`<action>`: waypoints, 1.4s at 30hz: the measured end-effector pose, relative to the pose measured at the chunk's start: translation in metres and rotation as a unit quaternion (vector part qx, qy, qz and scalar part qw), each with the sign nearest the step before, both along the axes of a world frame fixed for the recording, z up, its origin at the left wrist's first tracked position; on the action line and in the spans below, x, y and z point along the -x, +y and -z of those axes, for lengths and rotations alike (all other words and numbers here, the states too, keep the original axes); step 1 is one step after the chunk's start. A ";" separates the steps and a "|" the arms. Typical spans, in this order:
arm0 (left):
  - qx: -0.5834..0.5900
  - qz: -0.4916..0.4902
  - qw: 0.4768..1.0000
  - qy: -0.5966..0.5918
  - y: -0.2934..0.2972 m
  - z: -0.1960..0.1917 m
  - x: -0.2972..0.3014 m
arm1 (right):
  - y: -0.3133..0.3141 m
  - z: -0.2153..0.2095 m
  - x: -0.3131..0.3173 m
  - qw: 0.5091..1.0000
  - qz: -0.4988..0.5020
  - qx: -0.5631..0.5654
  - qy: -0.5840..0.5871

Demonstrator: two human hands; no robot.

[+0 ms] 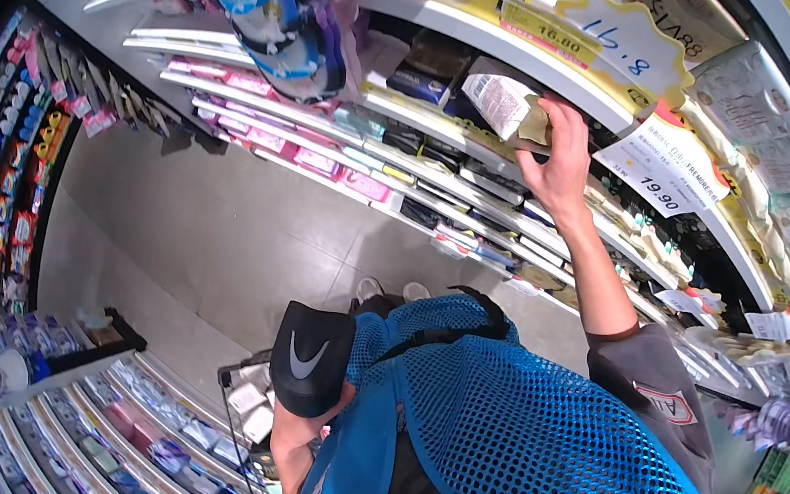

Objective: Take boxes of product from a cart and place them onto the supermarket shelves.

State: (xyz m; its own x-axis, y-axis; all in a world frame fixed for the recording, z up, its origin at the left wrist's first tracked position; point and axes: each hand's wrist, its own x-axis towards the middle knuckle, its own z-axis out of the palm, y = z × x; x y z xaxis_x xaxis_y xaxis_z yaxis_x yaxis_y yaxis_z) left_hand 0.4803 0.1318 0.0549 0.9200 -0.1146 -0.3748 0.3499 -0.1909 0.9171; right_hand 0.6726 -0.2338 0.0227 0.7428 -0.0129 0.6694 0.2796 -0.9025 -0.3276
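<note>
My right hand [559, 154] reaches up to a shelf ahead. Its fingers are bent over the near end of a white box-shaped package [499, 100] with a pale yellow end, and the thumb is below. The package tilts on the shelf beside dark packages [430, 68]. My left forearm [292, 440] runs down beside my blue mesh vest [530, 438], below a black pad [310, 362] with a grey mark. The left hand itself is hidden. Next to that forearm is a dark wire basket or cart [238, 397] holding several white boxes [258, 420].
Price cards [666, 164] stick out from the shelf edge [579, 86] close to my right wrist. Blue and purple packs [291, 15] hang at the upper left. White packages [754, 95] fill the right shelf. Grey floor [208, 211] lies between racks; another shelf unit [115, 440] stands at the lower left.
</note>
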 end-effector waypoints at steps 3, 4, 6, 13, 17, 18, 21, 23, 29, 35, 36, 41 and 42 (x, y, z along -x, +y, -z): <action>0.011 0.015 1.000 0.013 0.019 0.001 -0.011 | 0.015 -0.006 -0.012 1.000 -0.015 -0.024 -0.006; 0.006 0.025 1.000 0.011 0.023 0.000 -0.014 | 0.023 -0.007 -0.016 0.999 -0.018 -0.019 -0.018; 0.009 0.003 1.000 0.029 0.030 -0.003 -0.019 | 0.036 -0.009 -0.028 0.999 -0.029 -0.027 -0.021; 0.069 -0.021 0.996 0.044 0.068 0.028 -0.024 | 0.073 -0.010 -0.094 0.978 -0.020 -0.114 0.176; 0.078 -0.048 0.994 0.053 0.068 0.029 -0.024 | 0.069 0.009 -0.131 0.977 0.025 -0.165 0.136; 0.076 -0.047 0.995 0.050 0.065 0.029 -0.024 | 0.063 0.018 -0.143 0.978 -0.017 -0.198 0.056; 0.096 -0.028 0.994 0.039 0.059 0.029 -0.024 | 0.060 0.020 -0.166 0.972 -0.045 -0.231 0.004; 0.094 -0.024 0.994 0.043 0.053 0.020 -0.024 | 0.068 0.011 -0.174 0.971 -0.032 -0.234 0.032; 0.082 -0.061 0.990 0.092 0.051 0.020 -0.019 | 0.082 0.010 -0.192 0.975 -0.054 -0.189 0.100; 0.091 -0.105 0.984 0.113 0.042 0.019 -0.013 | 0.089 0.010 -0.202 0.973 -0.082 -0.182 0.112; 0.083 -0.103 0.985 0.113 0.041 0.019 -0.013 | 0.090 0.011 -0.204 0.973 -0.087 -0.180 0.115; 0.065 -0.097 0.984 0.134 0.035 0.015 -0.019 | 0.094 0.018 -0.210 0.971 -0.108 -0.168 0.133; 0.061 -0.097 0.984 0.138 0.034 0.015 -0.020 | 0.094 0.019 -0.210 0.970 -0.112 -0.166 0.136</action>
